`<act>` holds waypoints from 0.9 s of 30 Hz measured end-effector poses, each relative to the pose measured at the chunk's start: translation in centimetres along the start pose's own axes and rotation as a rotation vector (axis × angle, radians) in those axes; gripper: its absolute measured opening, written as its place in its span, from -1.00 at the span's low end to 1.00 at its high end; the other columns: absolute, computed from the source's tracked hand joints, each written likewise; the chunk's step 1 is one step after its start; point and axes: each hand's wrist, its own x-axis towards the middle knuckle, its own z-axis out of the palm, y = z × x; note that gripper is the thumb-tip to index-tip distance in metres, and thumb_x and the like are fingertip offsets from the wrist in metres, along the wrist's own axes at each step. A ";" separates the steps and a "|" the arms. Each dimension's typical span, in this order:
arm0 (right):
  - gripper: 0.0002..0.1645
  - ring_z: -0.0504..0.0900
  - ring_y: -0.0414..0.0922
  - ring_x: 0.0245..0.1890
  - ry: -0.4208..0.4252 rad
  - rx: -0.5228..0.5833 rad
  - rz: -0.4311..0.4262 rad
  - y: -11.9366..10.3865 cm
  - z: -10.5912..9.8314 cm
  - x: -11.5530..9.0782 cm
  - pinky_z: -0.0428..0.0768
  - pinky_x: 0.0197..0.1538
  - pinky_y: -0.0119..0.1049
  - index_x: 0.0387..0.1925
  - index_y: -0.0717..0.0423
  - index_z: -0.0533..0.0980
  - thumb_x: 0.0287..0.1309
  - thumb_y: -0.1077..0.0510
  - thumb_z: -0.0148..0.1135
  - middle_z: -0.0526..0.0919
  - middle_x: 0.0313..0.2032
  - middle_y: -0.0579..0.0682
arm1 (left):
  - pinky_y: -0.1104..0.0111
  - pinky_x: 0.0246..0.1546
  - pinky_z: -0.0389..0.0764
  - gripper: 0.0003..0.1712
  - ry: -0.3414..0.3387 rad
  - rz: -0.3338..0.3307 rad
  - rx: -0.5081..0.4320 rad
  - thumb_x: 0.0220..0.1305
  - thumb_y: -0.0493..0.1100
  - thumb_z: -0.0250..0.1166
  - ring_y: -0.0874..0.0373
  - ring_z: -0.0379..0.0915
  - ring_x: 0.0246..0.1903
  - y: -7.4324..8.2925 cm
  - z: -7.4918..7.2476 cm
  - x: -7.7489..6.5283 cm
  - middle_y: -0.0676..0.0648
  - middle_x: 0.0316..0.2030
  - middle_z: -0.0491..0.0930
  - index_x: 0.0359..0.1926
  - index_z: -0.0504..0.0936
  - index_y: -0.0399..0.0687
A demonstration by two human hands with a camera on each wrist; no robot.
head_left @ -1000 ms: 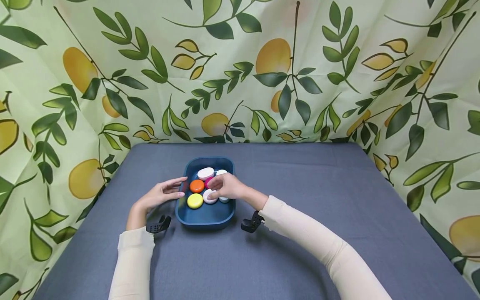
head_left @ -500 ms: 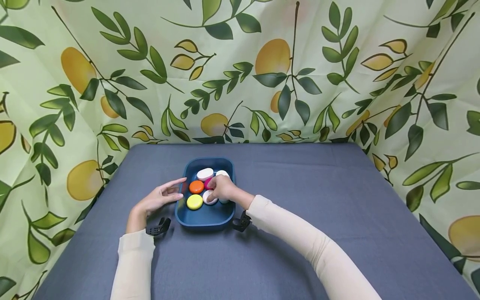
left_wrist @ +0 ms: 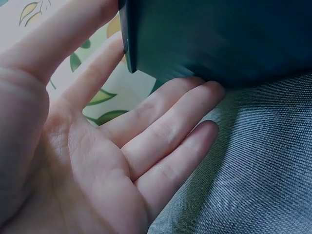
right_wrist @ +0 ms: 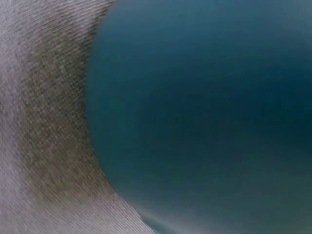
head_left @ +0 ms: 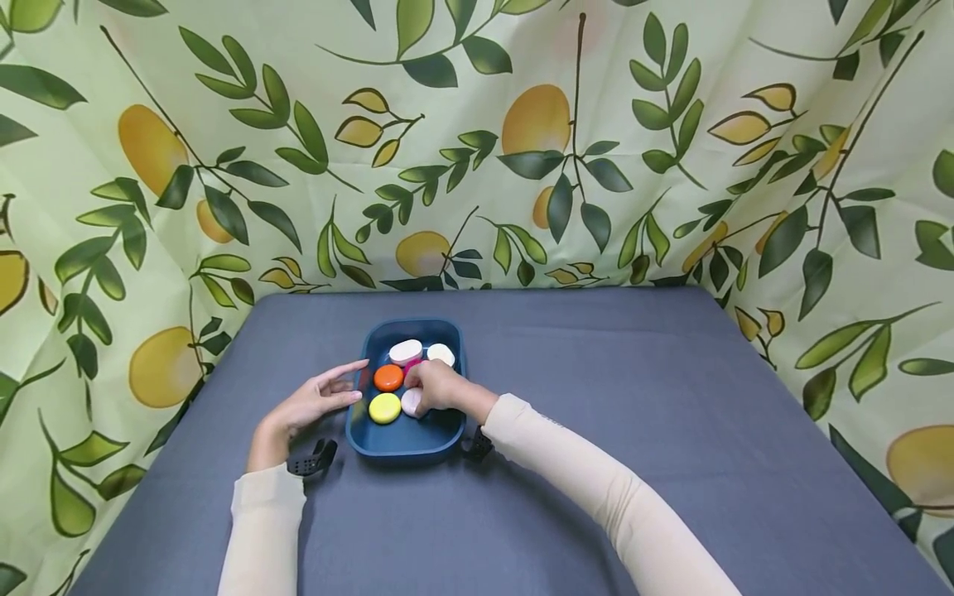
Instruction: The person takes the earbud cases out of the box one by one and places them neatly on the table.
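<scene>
A dark blue rectangular tub (head_left: 406,449) holds several smooth rounded pieces: a yellow disc (head_left: 384,408), an orange disc (head_left: 388,378), a white oval (head_left: 406,353), a white round piece (head_left: 440,355), a pale pink piece (head_left: 411,402) and a partly covered magenta one (head_left: 411,366). My left hand (head_left: 313,399) has its fingers extended at the tub's left side; in the left wrist view its fingertips meet the wall (left_wrist: 185,44). Inside the tub, my right hand (head_left: 441,387) reaches down with bent fingers, beside the pale pink and magenta pieces. I cannot tell whether it grips a piece underneath.
The tub stands on a table with a blue-grey cloth (head_left: 566,397). A leaf-and-fruit patterned curtain (head_left: 477,165) hangs behind and along both sides. Black wrist cameras stick out near each wrist. The tub's blurred wall (right_wrist: 195,117) fills most of the right wrist view.
My right hand has moved slightly left and deeper into the tub, uncovering the white round piece behind it and hiding the pale piece on the right. My left hand keeps its place.
</scene>
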 end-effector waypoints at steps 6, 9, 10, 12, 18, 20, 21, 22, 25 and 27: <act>-0.51 0.55 -0.14 -0.17 0.009 -0.102 -0.049 0.2 0.4 -0.3 0.58 0.05 -0.37 -0.07 0.16 0.63 -0.15 0.22 0.54 0.73 -0.09 0.02 | -0.15 0.35 0.31 -0.23 -0.002 0.014 -0.008 0.35 0.00 0.20 -0.35 0.10 0.40 -0.1 0.2 0.0 -0.39 0.44 0.11 0.48 0.11 0.02; -0.52 0.54 -0.15 -0.18 0.023 -0.092 -0.065 0.2 0.4 -0.4 0.58 0.01 -0.40 -0.08 0.16 0.63 -0.14 0.21 0.54 0.73 -0.10 0.01 | -0.14 0.34 0.33 -0.24 -0.003 0.022 -0.011 0.36 -0.01 0.19 -0.35 0.11 0.40 -0.1 0.2 0.0 -0.39 0.44 0.12 0.48 0.11 0.01; -0.51 0.54 -0.14 -0.18 0.027 -0.084 -0.072 0.2 0.3 -0.5 0.57 0.00 -0.40 -0.08 0.17 0.63 -0.15 0.21 0.54 0.73 -0.10 0.01 | -0.14 0.34 0.32 -0.24 -0.004 0.021 -0.013 0.36 -0.01 0.19 -0.35 0.11 0.40 0.0 0.2 0.0 -0.39 0.44 0.12 0.48 0.11 0.01; -0.52 0.54 -0.14 -0.19 0.031 -0.057 -0.086 0.2 0.2 -0.7 0.56 -0.02 -0.41 -0.08 0.17 0.63 -0.14 0.20 0.54 0.73 -0.11 0.02 | -0.15 0.34 0.32 -0.24 -0.003 0.020 -0.013 0.36 -0.02 0.19 -0.36 0.10 0.40 -0.1 0.2 0.0 -0.39 0.44 0.11 0.48 0.11 0.01; -0.53 0.53 -0.15 -0.20 0.036 0.083 -0.164 0.8 -0.5 -1.2 0.55 -0.04 -0.48 -0.09 0.19 0.62 -0.13 0.22 0.52 0.73 -0.12 0.06 | -0.16 0.34 0.32 -0.24 -0.001 0.014 -0.006 0.36 0.00 0.19 -0.36 0.09 0.41 0.0 0.1 -0.2 -0.40 0.44 0.11 0.48 0.11 0.02; -0.54 0.55 -0.14 -0.19 0.054 0.132 -0.197 1.1 -0.8 -1.4 0.56 -0.04 -0.49 -0.09 0.20 0.62 -0.12 0.23 0.51 0.72 -0.10 0.08 | -0.16 0.34 0.32 -0.24 0.000 0.014 -0.007 0.36 0.00 0.19 -0.37 0.09 0.40 0.1 0.0 -0.1 -0.40 0.44 0.11 0.48 0.11 0.01; -0.53 0.56 -0.13 -0.18 0.065 0.157 -0.208 1.3 -1.0 -1.5 0.58 -0.03 -0.48 -0.08 0.21 0.61 -0.12 0.23 0.51 0.72 -0.09 0.09 | -0.16 0.34 0.32 -0.24 0.000 0.014 -0.008 0.36 -0.01 0.19 -0.37 0.10 0.40 0.2 0.0 -0.1 -0.40 0.44 0.12 0.48 0.11 0.01; -0.53 0.56 -0.13 -0.16 0.081 0.181 -0.215 1.5 -1.1 -1.6 0.59 -0.02 -0.48 -0.08 0.20 0.61 -0.12 0.23 0.50 0.71 -0.07 0.09 | -0.16 0.34 0.31 -0.24 0.001 0.015 -0.008 0.36 -0.01 0.19 -0.37 0.10 0.40 0.2 0.0 -0.1 -0.40 0.44 0.11 0.48 0.11 0.00; -0.52 0.57 -0.09 -0.12 0.130 0.254 -0.229 2.2 -1.6 -1.9 0.63 0.02 -0.43 -0.06 0.20 0.61 -0.11 0.23 0.49 0.68 -0.04 0.12 | -0.18 0.34 0.30 -0.25 0.004 0.009 -0.009 0.37 -0.02 0.18 -0.38 0.09 0.40 0.3 -0.1 -0.1 -0.41 0.44 0.10 0.48 0.11 -0.01; -0.51 0.58 -0.07 -0.10 0.159 0.307 -0.226 2.8 -1.8 -2.1 0.64 0.05 -0.38 -0.05 0.21 0.61 -0.11 0.24 0.49 0.68 -0.02 0.14 | -0.19 0.34 0.30 -0.25 0.004 0.003 -0.007 0.37 -0.03 0.18 -0.38 0.09 0.40 0.2 -0.1 0.0 -0.40 0.44 0.09 0.48 0.11 -0.01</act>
